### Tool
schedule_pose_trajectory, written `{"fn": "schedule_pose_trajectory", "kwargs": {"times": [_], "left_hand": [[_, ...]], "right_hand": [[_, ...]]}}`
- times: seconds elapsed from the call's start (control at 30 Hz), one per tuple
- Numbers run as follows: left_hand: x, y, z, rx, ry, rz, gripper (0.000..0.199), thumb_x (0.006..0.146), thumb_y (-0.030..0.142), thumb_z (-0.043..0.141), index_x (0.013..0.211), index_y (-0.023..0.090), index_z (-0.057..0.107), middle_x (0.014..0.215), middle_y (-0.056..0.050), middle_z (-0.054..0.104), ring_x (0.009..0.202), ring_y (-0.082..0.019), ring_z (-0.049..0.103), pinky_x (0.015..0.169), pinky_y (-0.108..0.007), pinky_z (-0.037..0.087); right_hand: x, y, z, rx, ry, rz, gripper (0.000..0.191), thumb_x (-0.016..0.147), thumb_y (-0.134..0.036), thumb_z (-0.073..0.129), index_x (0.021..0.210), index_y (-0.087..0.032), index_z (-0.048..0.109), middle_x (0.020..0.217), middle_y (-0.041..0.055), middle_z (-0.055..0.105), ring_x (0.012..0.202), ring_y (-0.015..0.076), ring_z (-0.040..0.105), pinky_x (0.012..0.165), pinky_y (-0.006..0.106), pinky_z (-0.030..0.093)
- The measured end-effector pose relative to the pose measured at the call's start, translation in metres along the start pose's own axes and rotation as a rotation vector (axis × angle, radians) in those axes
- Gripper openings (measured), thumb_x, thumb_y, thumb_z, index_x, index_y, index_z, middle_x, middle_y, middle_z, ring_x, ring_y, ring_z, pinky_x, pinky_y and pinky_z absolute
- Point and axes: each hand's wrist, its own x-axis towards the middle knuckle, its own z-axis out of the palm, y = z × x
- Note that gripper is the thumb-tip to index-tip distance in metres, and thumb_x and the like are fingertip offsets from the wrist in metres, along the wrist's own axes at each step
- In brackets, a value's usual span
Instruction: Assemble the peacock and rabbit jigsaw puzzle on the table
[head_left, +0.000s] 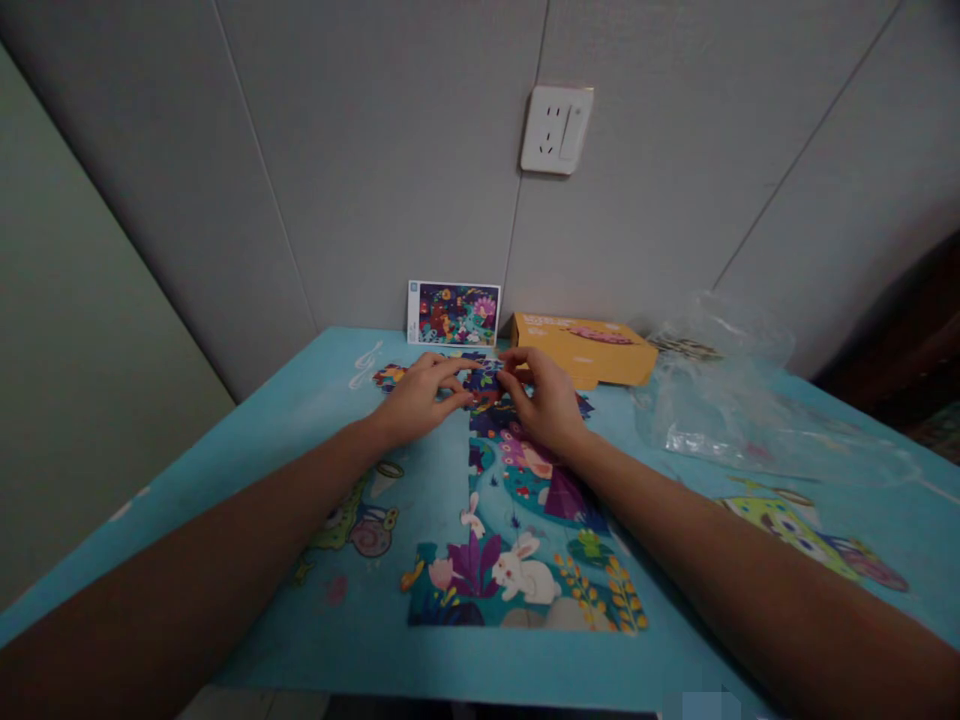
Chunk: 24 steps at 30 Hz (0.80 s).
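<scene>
A partly joined jigsaw puzzle (pixel 525 580) lies on the table, with white rabbits, purple leaves and a pond at its near end. At its far, dark-blue end, my left hand (pixel 427 395) rests by the left edge, fingers stretched out and thumb apart. Across from it, my right hand (pixel 544 395) has thumb and forefinger pinched at a dark-blue puzzle piece (pixel 486 380). The fingertips partly hide that piece and its neighbours. Some loose, colourful pieces (pixel 388 376) lie beyond my left hand.
Against the wall leans a picture card (pixel 454 314) of the puzzle scene. A yellow box (pixel 585 350) lies beside it. Clear plastic bags (pixel 750 420) spread over the right of the blue, cartoon-printed table (pixel 285 400). A wall socket (pixel 557 130) is above.
</scene>
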Motion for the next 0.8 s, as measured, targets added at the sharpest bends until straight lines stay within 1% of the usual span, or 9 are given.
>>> {"fn": "schedule_pose_trajectory", "kwargs": {"times": [0.1, 0.2, 0.3, 0.37, 0.43, 0.53, 0.63, 0.7, 0.8], "left_hand": [[0.002, 0.0, -0.003, 0.053, 0.087, -0.079, 0.038, 0.083, 0.024, 0.061, 0.121, 0.022, 0.061, 0.082, -0.001, 0.072, 0.099, -0.022, 0.056, 0.091, -0.037, 0.044], [0.005, -0.004, -0.006, 0.121, 0.203, -0.189, 0.039, 0.082, 0.021, 0.058, 0.121, 0.021, 0.061, 0.078, 0.0, 0.071, 0.092, -0.022, 0.058, 0.09, -0.036, 0.044], [0.006, -0.007, -0.01, 0.179, 0.285, -0.339, 0.04, 0.08, 0.02, 0.056, 0.119, 0.019, 0.063, 0.075, -0.001, 0.069, 0.082, -0.021, 0.06, 0.084, -0.034, 0.045], [0.007, -0.008, -0.013, 0.212, 0.297, -0.445, 0.04, 0.077, 0.019, 0.055, 0.116, 0.019, 0.064, 0.073, -0.001, 0.067, 0.078, -0.02, 0.06, 0.079, -0.032, 0.046], [0.007, -0.008, -0.015, 0.259, 0.278, -0.532, 0.038, 0.076, 0.02, 0.054, 0.112, 0.02, 0.066, 0.074, -0.002, 0.067, 0.08, -0.022, 0.061, 0.078, -0.034, 0.046], [0.005, -0.012, -0.014, 0.35, 0.187, -0.611, 0.036, 0.075, 0.027, 0.054, 0.108, 0.021, 0.067, 0.084, -0.008, 0.07, 0.09, -0.03, 0.061, 0.083, -0.045, 0.044], [0.002, -0.018, -0.011, 0.466, 0.107, -0.603, 0.034, 0.076, 0.034, 0.054, 0.104, 0.02, 0.069, 0.094, -0.015, 0.071, 0.099, -0.039, 0.058, 0.085, -0.057, 0.041], [0.001, -0.021, -0.009, 0.525, 0.082, -0.574, 0.034, 0.076, 0.037, 0.054, 0.101, 0.02, 0.07, 0.095, -0.017, 0.071, 0.1, -0.041, 0.057, 0.084, -0.058, 0.04], [0.0, -0.022, -0.008, 0.552, 0.035, -0.569, 0.035, 0.075, 0.039, 0.055, 0.1, 0.019, 0.069, 0.093, -0.017, 0.071, 0.097, -0.04, 0.059, 0.083, -0.057, 0.04]], "right_hand": [[0.002, -0.001, -0.003, -0.173, -0.006, 0.068, 0.022, 0.086, -0.021, 0.049, 0.107, -0.016, 0.055, 0.093, 0.0081, 0.065, 0.087, 0.0206, 0.061, 0.082, 0.034, 0.046], [0.002, -0.001, -0.008, -0.448, -0.044, 0.213, 0.028, 0.08, -0.016, 0.049, 0.108, -0.015, 0.056, 0.103, 0.0118, 0.065, 0.099, 0.0258, 0.058, 0.087, 0.039, 0.041], [0.0, -0.003, -0.01, -0.78, -0.076, 0.349, 0.03, 0.079, -0.02, 0.049, 0.107, -0.013, 0.058, 0.106, 0.018, 0.062, 0.103, 0.0335, 0.055, 0.085, 0.045, 0.038], [-0.002, -0.004, -0.011, -0.923, -0.107, 0.429, 0.029, 0.08, -0.024, 0.05, 0.103, -0.01, 0.059, 0.105, 0.0226, 0.061, 0.101, 0.0371, 0.055, 0.082, 0.047, 0.038], [-0.004, -0.004, -0.012, -0.961, -0.16, 0.486, 0.029, 0.081, -0.027, 0.05, 0.1, -0.008, 0.06, 0.103, 0.0247, 0.062, 0.098, 0.0381, 0.057, 0.081, 0.048, 0.039], [-0.004, -0.003, -0.012, -0.935, -0.225, 0.5, 0.029, 0.083, -0.028, 0.049, 0.101, -0.008, 0.061, 0.101, 0.0245, 0.064, 0.096, 0.0377, 0.06, 0.081, 0.048, 0.04], [-0.003, -0.002, -0.013, -0.908, -0.247, 0.483, 0.029, 0.084, -0.027, 0.048, 0.101, -0.008, 0.061, 0.099, 0.0231, 0.066, 0.096, 0.0377, 0.061, 0.081, 0.049, 0.04], [-0.001, -0.001, -0.013, -0.893, -0.255, 0.483, 0.028, 0.084, -0.026, 0.047, 0.102, -0.008, 0.061, 0.1, 0.0229, 0.067, 0.097, 0.0376, 0.061, 0.083, 0.049, 0.039], [0.001, -0.001, -0.014, -0.849, -0.265, 0.522, 0.029, 0.085, -0.026, 0.048, 0.106, -0.01, 0.061, 0.103, 0.0224, 0.067, 0.101, 0.0367, 0.06, 0.085, 0.049, 0.037]]}}
